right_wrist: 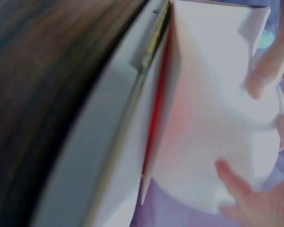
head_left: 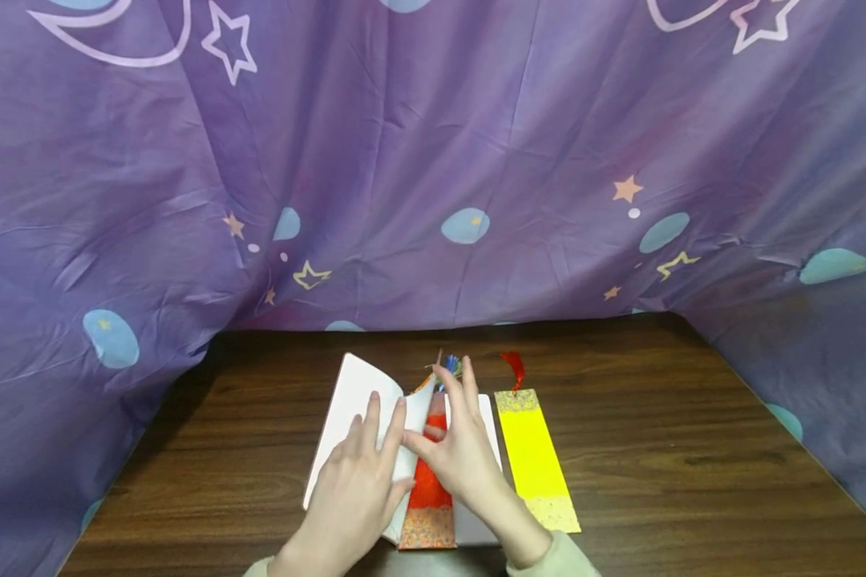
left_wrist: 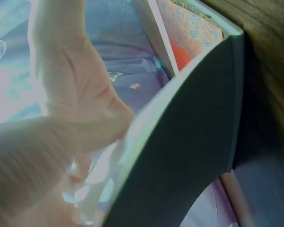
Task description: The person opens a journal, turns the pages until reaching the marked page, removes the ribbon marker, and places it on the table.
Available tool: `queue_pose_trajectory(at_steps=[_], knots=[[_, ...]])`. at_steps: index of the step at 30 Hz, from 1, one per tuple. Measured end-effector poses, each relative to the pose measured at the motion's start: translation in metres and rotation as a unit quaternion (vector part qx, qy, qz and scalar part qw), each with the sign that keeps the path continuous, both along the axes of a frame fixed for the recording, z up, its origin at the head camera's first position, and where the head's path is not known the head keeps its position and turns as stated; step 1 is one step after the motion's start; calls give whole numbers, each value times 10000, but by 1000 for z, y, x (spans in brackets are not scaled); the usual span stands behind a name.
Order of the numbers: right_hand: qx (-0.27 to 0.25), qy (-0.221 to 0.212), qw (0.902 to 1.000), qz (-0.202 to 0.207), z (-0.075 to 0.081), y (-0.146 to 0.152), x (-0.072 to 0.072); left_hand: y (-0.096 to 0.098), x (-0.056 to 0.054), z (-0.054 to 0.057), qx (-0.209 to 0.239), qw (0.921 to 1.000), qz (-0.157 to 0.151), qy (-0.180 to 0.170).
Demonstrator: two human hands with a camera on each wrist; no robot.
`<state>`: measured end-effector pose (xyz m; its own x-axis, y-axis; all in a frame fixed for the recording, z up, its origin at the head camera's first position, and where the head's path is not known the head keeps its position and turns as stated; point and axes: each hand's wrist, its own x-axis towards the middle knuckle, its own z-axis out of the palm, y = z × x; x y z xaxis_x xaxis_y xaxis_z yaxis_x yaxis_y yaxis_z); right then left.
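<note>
A notebook [head_left: 345,401] with blank white pages lies spread on the table, its left side raised and bowed. My left hand [head_left: 357,481] rests on the left pages with fingers extended. My right hand [head_left: 462,449] is over the middle of the notebook, thumb and fingers spread, its thumb tip close to the curving page edge. Beneath that hand a red bookmark [head_left: 427,486] with orange patterned ends lies on the right side, partly covered. Blue and orange tassels [head_left: 451,366] stick out at the top. The left wrist view shows the notebook's dark cover [left_wrist: 189,123] from outside.
To the right of the notebook, a yellow bookmark [head_left: 535,457] with patterned ends and a red tassel [head_left: 514,369] lies on the brown wooden table [head_left: 657,449]. A purple curtain [head_left: 404,176] with stars and moons hangs behind and along both sides.
</note>
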<state>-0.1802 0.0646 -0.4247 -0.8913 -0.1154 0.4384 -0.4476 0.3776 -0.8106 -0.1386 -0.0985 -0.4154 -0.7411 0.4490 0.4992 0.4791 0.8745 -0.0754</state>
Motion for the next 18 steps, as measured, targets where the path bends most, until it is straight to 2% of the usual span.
queue_pose_trajectory(at_steps=[3, 7, 13, 18], knots=[[-135, -284, 9987, 402, 3, 3, 0, 0, -1, 1, -31, 10000, -47, 11], [588, -196, 9962, 612, 4, 11, 1, -3, -2, 3, -276, 9996, -111, 19], [1514, -309, 9839, 895, 8, 24, 2, -7, -2, 4, -748, 9971, -146, -86], [1773, -310, 9773, 1121, 10, 32, 2, -13, -2, 4, -1071, 9934, -175, -374]])
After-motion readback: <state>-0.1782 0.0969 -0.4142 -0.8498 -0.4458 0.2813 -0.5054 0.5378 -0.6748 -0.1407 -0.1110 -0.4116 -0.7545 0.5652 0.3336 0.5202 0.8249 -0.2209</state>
